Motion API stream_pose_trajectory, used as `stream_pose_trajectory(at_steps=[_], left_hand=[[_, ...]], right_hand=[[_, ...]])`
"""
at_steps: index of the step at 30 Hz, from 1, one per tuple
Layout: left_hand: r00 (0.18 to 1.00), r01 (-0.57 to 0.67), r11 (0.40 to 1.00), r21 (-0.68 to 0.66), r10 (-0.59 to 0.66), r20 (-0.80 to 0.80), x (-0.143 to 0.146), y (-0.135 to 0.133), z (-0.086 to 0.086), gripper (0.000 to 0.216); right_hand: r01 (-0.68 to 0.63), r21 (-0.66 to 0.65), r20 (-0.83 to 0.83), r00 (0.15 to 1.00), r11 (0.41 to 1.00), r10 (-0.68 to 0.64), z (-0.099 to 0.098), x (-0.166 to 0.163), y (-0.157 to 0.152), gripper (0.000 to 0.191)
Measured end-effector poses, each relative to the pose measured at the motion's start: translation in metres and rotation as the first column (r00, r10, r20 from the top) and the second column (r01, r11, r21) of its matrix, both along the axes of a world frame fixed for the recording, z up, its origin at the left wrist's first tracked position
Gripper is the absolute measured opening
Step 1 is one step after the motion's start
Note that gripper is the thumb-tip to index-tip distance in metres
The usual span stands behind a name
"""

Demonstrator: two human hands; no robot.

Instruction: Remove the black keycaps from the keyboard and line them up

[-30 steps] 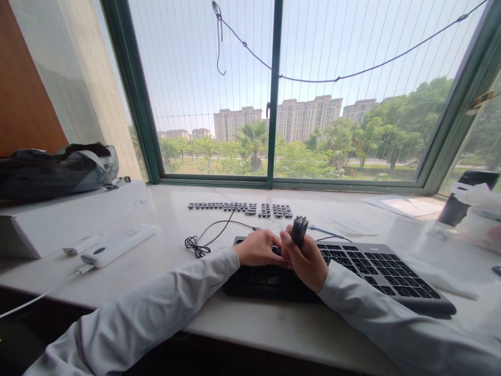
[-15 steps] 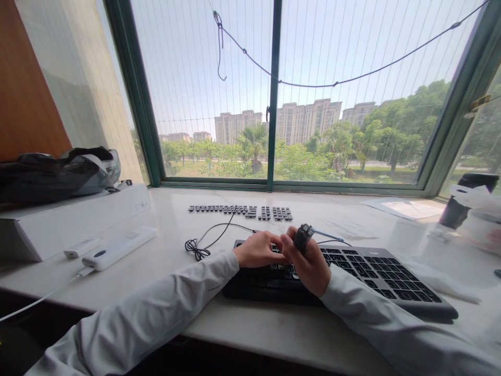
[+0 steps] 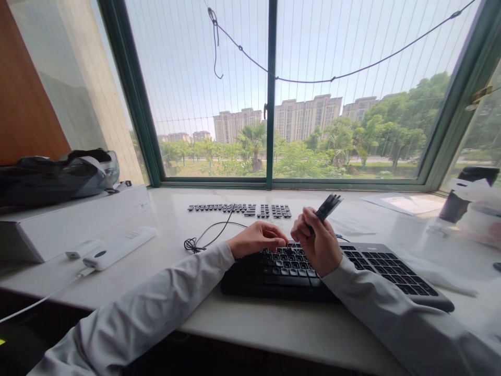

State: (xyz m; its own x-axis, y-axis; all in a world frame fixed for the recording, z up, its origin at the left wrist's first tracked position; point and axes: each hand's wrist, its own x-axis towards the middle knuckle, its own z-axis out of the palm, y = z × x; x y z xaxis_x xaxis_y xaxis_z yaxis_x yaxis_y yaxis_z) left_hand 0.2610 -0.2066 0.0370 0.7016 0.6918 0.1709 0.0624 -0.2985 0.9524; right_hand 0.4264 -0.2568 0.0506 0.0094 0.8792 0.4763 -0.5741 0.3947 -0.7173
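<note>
A black keyboard [image 3: 297,280] lies at the desk's front, with many key positions bare of caps. My left hand [image 3: 258,239] is over its upper left part, thumb and fingers pinched close together. A small dark piece seems to be at the fingertips, too small to name. My right hand [image 3: 319,243] is closed round a dark tool with several prongs [image 3: 327,206], raised above the keyboard's middle, prongs up and tilted right. Rows of black keycaps [image 3: 238,209] lie on the desk behind the keyboard.
A coiled black cable [image 3: 192,244] lies left of the keyboard. Further left are a white power bank [image 3: 119,248] and a white box [image 3: 82,219] with a dark bag [image 3: 55,175] on top. Papers [image 3: 407,202] and a dark bottle [image 3: 465,196] are at right, below the window.
My right hand has moved up and to the right, away from my left hand, tipping the tool rightward. My left hand has shifted only slightly and stays at the keys.
</note>
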Motion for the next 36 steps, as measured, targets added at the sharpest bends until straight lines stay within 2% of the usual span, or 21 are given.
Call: stream_pose_trajectory(at_steps=[3,5,10,14,17,20,26,31,36], left_hand=[[1.000,0.005,1.000,-0.009,-0.005,0.002,-0.001,0.002,-0.003,0.041],[0.999,0.021,0.999,0.043,-0.019,-0.037,0.000,0.002,-0.004,0.039],[0.985,-0.058,0.963,0.264,0.098,-0.143,0.001,0.000,-0.001,0.035],[0.979,-0.096,0.937,0.337,0.150,-0.138,0.002,-0.004,0.003,0.033],[0.977,-0.112,0.925,0.363,0.170,-0.130,0.004,-0.008,0.006,0.032],[0.972,-0.117,0.915,0.385,0.184,-0.143,0.004,-0.011,0.009,0.033],[0.961,-0.116,0.901,0.417,0.208,-0.181,0.004,-0.012,0.010,0.037],[0.960,-0.112,0.901,0.419,0.207,-0.189,0.003,-0.010,0.009,0.036],[0.955,-0.119,0.891,0.439,0.223,-0.194,0.002,-0.010,0.008,0.037]], right_hand=[[-0.015,-0.042,-0.047,0.999,0.999,0.013,0.005,0.003,0.003,0.047],[0.023,-0.051,-0.031,0.999,0.998,-0.024,0.003,0.005,0.008,0.048],[0.258,-0.062,0.022,0.966,0.964,-0.257,-0.010,0.010,0.028,0.050],[0.446,0.056,0.110,0.886,0.893,-0.449,-0.014,0.012,0.037,0.046],[0.502,0.117,0.167,0.841,0.857,-0.515,-0.016,0.013,0.040,0.043],[0.510,0.146,0.206,0.822,0.848,-0.531,-0.018,0.013,0.041,0.042],[0.475,0.137,0.172,0.853,0.870,-0.493,-0.017,0.013,0.038,0.039],[0.461,0.149,0.206,0.851,0.874,-0.484,-0.017,0.011,0.035,0.042],[0.447,0.161,0.171,0.865,0.880,-0.471,-0.011,0.009,0.029,0.041]])
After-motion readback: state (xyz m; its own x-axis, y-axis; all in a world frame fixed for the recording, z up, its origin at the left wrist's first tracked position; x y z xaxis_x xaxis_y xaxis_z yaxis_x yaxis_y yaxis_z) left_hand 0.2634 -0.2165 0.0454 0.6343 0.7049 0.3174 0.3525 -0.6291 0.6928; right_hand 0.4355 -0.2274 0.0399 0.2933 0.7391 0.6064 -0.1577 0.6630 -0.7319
